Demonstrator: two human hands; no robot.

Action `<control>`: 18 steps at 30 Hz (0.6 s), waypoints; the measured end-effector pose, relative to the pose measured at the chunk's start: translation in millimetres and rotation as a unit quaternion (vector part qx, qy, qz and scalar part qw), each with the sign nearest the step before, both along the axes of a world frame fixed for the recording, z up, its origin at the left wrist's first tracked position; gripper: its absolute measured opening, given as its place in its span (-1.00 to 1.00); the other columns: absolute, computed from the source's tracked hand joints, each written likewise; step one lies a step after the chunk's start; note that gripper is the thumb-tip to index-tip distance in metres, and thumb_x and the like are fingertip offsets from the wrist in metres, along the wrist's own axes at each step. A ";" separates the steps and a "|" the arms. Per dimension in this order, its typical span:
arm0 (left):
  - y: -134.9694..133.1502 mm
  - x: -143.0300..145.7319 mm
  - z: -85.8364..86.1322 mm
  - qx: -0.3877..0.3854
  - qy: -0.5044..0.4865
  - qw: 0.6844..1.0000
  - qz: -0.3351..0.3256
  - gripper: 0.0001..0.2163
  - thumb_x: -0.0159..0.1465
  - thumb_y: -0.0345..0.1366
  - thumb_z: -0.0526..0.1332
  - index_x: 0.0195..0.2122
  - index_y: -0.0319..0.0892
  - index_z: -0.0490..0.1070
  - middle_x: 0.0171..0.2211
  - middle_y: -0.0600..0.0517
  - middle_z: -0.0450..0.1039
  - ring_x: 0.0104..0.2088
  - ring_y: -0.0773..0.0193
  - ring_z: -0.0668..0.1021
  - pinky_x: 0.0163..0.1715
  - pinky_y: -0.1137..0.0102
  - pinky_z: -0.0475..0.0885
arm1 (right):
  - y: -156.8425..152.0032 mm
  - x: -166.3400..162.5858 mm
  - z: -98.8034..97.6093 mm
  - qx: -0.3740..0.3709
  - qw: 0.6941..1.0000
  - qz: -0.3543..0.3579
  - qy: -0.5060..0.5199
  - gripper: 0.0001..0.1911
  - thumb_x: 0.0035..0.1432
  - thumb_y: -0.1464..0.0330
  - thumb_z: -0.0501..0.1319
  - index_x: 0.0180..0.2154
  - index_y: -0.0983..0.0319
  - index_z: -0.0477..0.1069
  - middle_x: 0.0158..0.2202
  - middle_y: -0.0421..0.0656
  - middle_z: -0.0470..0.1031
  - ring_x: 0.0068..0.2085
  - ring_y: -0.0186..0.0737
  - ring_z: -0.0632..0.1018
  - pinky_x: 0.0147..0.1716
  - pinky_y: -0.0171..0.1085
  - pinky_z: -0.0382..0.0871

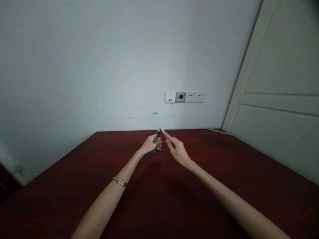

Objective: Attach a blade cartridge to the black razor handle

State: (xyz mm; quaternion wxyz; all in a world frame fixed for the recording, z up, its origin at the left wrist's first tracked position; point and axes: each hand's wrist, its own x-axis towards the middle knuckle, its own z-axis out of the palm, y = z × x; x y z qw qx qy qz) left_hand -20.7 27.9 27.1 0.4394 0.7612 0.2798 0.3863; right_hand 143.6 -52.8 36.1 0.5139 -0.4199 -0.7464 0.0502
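My left hand is closed around a small upright razor with a grey and black handle and a T-shaped, shiny top. Below its fingers pokes a dark piece with a teal patch; I cannot tell whether it belongs to the razor. My right hand pinches a slim white stick, tilted up to the left, with a dark tip. That tip is right by the razor's top; whether they touch is too small to tell. Both hands are above the far middle of the table.
The dark red wooden table reaches to a pale wall with a row of sockets. A thin printed strip lies at the far right edge. A white panelled door stands on the right. A silver bracelet circles my left wrist.
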 end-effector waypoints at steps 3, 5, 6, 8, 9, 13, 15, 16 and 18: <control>-1.2 -0.4 0.8 0.005 0.009 1.000 0.003 -0.84 0.15 -0.31 0.19 -0.31 -0.25 0.25 -0.56 0.06 0.42 -0.59 0.34 0.51 -0.55 0.45 0.43 | -4.2 -1.3 -2.5 0.005 1.000 0.003 0.014 -0.55 0.25 0.34 -0.03 0.15 0.26 0.24 -0.45 -0.17 0.33 -0.46 -0.32 0.34 -0.43 -0.35 0.25; -1.5 -0.5 0.5 0.006 0.010 1.000 0.003 -0.84 0.16 -0.30 0.19 -0.31 -0.25 0.25 -0.55 0.05 0.42 -0.59 0.33 0.51 -0.55 0.44 0.43 | -5.2 -1.2 0.3 0.008 1.000 -0.001 0.014 -0.55 0.25 0.34 -0.03 0.15 0.26 0.24 -0.46 -0.18 0.33 -0.45 -0.31 0.34 -0.42 -0.35 0.24; -1.5 -0.4 0.2 0.005 0.010 1.000 0.003 -0.84 0.16 -0.30 0.19 -0.30 -0.25 0.25 -0.55 0.05 0.42 -0.59 0.33 0.52 -0.55 0.44 0.43 | -5.0 -1.2 2.1 0.011 1.000 -0.004 0.013 -0.55 0.24 0.34 -0.03 0.15 0.26 0.24 -0.46 -0.18 0.32 -0.45 -0.31 0.34 -0.42 -0.35 0.24; -0.9 -0.1 -0.2 0.004 0.006 1.000 0.000 -0.83 0.16 -0.29 0.19 -0.29 -0.26 0.25 -0.54 0.04 0.43 -0.58 0.33 0.52 -0.55 0.45 0.43 | -3.7 -1.6 4.2 0.019 1.000 -0.007 0.011 -0.55 0.24 0.35 -0.02 0.14 0.27 0.25 -0.48 -0.18 0.31 -0.45 -0.31 0.34 -0.42 -0.35 0.23; -0.5 0.1 0.0 0.003 0.004 1.000 -0.002 -0.82 0.16 -0.29 0.19 -0.28 -0.26 0.25 -0.53 0.04 0.43 -0.58 0.33 0.52 -0.55 0.45 0.43 | -3.1 -2.2 3.7 0.022 1.000 -0.006 0.011 -0.55 0.24 0.35 -0.01 0.14 0.27 0.26 -0.48 -0.18 0.31 -0.45 -0.31 0.33 -0.42 -0.35 0.24; 0.4 0.2 2.6 -0.004 -0.009 1.000 -0.004 -0.80 0.15 -0.29 0.20 -0.25 -0.27 0.26 -0.53 0.04 0.43 -0.58 0.33 0.52 -0.54 0.43 0.44 | -4.8 -5.6 -4.8 0.028 0.999 0.014 0.016 -0.56 0.23 0.37 0.00 0.13 0.29 0.27 -0.44 -0.16 0.35 -0.45 -0.32 0.34 -0.41 -0.36 0.25; -0.1 -0.3 4.0 -0.010 -0.015 1.000 0.001 -0.80 0.14 -0.30 0.21 -0.27 -0.28 0.26 -0.55 0.05 0.42 -0.59 0.32 0.52 -0.54 0.42 0.45 | -6.3 -6.1 -6.5 0.027 0.999 0.022 0.016 -0.56 0.23 0.37 0.00 0.13 0.29 0.27 -0.42 -0.15 0.37 -0.44 -0.32 0.35 -0.41 -0.36 0.26; -0.4 -0.5 4.4 -0.011 -0.015 1.000 0.004 -0.81 0.14 -0.30 0.21 -0.28 -0.27 0.26 -0.56 0.05 0.42 -0.59 0.32 0.52 -0.54 0.42 0.45 | -6.5 -5.9 -5.7 0.028 0.999 0.022 0.018 -0.56 0.23 0.37 0.00 0.12 0.29 0.27 -0.42 -0.15 0.37 -0.44 -0.32 0.36 -0.41 -0.35 0.26; -1.1 -0.7 4.4 -0.008 -0.010 1.000 0.006 -0.82 0.14 -0.30 0.21 -0.33 -0.27 0.25 -0.56 0.04 0.42 -0.60 0.33 0.51 -0.54 0.43 0.44 | -5.1 -4.8 -2.1 0.033 0.999 0.014 0.025 -0.56 0.22 0.36 0.00 0.12 0.29 0.28 -0.42 -0.15 0.38 -0.44 -0.31 0.36 -0.41 -0.35 0.26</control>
